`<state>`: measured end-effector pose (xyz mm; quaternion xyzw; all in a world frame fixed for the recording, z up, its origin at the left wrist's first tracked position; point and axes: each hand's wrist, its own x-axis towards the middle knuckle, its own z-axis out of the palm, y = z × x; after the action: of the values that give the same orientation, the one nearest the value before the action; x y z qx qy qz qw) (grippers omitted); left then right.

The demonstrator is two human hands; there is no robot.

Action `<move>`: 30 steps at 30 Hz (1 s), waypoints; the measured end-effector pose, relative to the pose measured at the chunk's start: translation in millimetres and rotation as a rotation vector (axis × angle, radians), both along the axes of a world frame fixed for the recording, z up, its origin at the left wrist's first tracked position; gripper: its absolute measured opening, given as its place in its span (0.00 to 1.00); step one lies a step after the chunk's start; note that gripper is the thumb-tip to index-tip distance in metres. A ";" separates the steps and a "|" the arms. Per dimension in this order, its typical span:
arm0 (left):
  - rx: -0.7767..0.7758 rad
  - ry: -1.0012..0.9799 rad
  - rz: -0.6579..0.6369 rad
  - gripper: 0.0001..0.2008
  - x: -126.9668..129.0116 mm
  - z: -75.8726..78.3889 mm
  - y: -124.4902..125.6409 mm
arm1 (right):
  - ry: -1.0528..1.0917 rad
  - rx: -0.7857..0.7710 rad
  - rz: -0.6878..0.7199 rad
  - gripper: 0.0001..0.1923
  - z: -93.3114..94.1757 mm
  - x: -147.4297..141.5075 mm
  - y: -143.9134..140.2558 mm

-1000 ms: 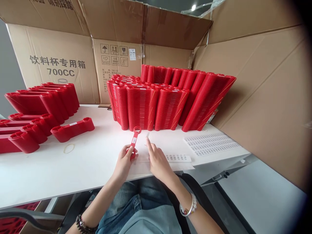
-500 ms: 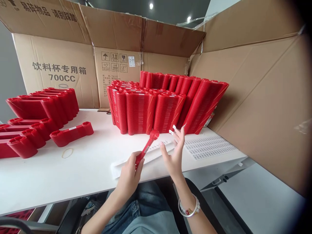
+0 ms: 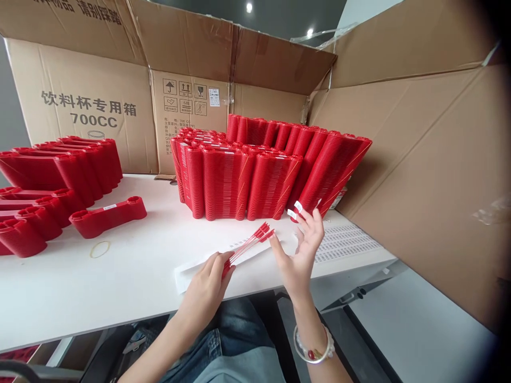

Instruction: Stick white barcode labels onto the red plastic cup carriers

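Observation:
My left hand (image 3: 209, 282) is closed around the near end of a few thin red plastic strips with rounded ends (image 3: 255, 236). They are seen edge-on, their far ends fanned apart and pointing up to the right. Beside those far ends, my right hand (image 3: 297, 258) is open, its fingers spread. Small white stickers (image 3: 298, 206) cling to its fingertips. The right thumb tip is close to the strips; whether it touches them I cannot tell. Under the strips lies a white sticker sheet (image 3: 187, 276), partly covered by my left hand.
Tall stacks of red pieces (image 3: 225, 183) stand at the back of the white table (image 3: 131, 287). More stacks (image 3: 85, 175) fill the left, near a single bundle (image 3: 109, 217) and a rubber band (image 3: 99, 249). Another sticker sheet (image 3: 347, 242) lies right. Cardboard (image 3: 399, 149) walls the back and right.
The held red piece has turned from face-up to edge-on, and its far end now shows as several fanned strips. My right hand has shifted right, stickers still on its fingertips. The view has shifted slightly.

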<state>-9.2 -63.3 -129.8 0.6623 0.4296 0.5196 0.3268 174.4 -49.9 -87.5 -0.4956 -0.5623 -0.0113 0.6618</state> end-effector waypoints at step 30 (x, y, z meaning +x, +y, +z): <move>-0.565 -0.660 -0.541 0.15 -9.0 20.7 0.8 | -0.140 -0.308 0.443 0.40 42.0 -42.7 -7.3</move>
<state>-18.2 -62.5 -109.0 0.4360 0.2403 0.4614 0.7343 131.7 -57.1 -45.5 -0.4532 -0.6964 0.1852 0.5246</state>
